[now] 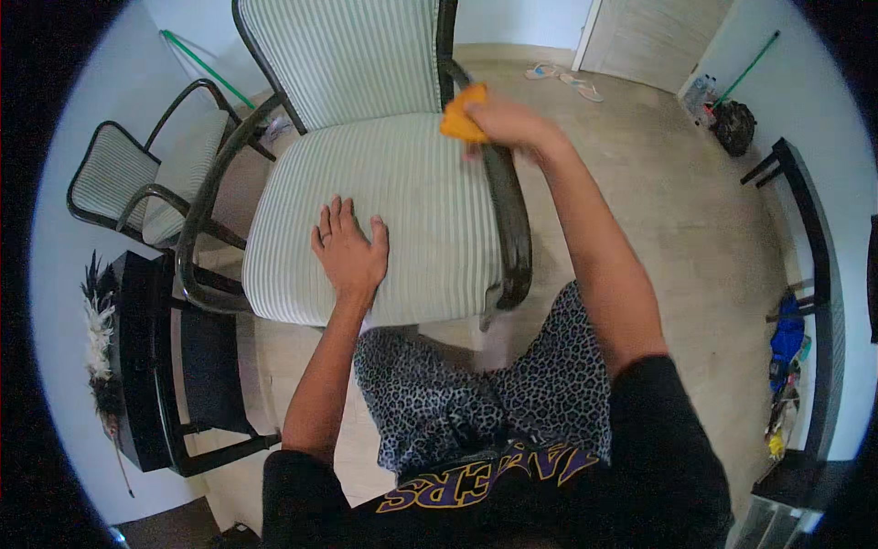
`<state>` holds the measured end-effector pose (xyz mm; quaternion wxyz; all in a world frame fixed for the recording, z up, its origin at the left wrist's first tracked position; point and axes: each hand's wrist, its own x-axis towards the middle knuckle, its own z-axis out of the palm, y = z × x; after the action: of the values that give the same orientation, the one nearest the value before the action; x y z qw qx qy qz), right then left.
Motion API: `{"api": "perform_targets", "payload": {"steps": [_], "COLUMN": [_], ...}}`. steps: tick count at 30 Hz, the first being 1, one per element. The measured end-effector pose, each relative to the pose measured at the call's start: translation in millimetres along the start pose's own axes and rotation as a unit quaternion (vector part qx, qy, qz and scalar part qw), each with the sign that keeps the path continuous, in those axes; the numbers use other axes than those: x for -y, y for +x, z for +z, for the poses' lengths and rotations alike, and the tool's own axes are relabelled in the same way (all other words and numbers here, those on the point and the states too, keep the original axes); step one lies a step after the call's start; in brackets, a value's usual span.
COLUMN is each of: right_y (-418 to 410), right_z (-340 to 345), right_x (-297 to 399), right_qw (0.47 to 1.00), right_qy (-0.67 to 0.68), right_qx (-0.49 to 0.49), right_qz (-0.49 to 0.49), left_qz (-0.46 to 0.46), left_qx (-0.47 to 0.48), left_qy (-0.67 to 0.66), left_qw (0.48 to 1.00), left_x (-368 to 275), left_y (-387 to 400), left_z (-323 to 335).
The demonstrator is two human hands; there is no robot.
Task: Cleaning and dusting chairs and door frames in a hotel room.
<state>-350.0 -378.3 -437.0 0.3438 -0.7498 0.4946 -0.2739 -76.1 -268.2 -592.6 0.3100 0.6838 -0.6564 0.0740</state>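
Observation:
Before me stands an armchair with a green-and-white striped seat (411, 226), a striped backrest (350, 62) and dark, glossy arms. My left hand (352, 254) lies flat on the seat with its fingers spread and holds nothing. An orange cloth (464, 115) is gripped in my right hand (504, 122), at the rear part of the chair's right armrest (509, 226). That hand is blurred, and whether the cloth touches the wood cannot be told.
A second striped armchair (113, 171) stands at the left, near a black table (140, 364) with a feather duster (101, 343). Flip-flops (582, 88) lie by the door (655, 41). A dark bench or table (820, 274) and a black bag (735, 129) are along the right wall.

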Motion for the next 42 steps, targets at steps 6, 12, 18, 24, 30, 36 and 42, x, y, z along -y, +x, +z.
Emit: {"api": "perform_targets", "payload": {"steps": [6, 12, 18, 24, 30, 36, 42], "right_y": [99, -67, -177, -28, -130, -229, -164], "right_z": [-10, 42, 86, -7, 62, 119, 109], "right_x": [-23, 39, 71, 21, 34, -19, 4], "right_qw": [0.878, 0.941, 0.900, 0.969, 0.900, 0.874, 0.898], "right_qy": [-0.447, -0.334, -0.390, -0.213, -0.379, -0.323, -0.026], "right_qx": [-0.089, 0.009, -0.174, -0.066, -0.207, -0.346, -0.425], "right_qz": [0.144, -0.045, -0.085, 0.103, -0.068, -0.105, -0.113], "left_qz": [-0.003, -0.035, -0.009, -0.012, -0.020, -0.008, -0.029], "left_qx": [-0.017, -0.018, -0.026, -0.038, -0.031, -0.020, -0.029], "left_qy": [-0.047, -0.009, -0.003, -0.024, -0.007, -0.008, 0.000], "left_qw": [0.999, 0.999, 1.000, 0.999, 0.999, 1.000, 0.999], "left_x": [-17, 20, 0, -21, -9, -38, -13], "left_y": [13, 6, 11, 20, 14, 28, 21], "left_z": [22, 21, 35, 45, 52, 38, 44]}}
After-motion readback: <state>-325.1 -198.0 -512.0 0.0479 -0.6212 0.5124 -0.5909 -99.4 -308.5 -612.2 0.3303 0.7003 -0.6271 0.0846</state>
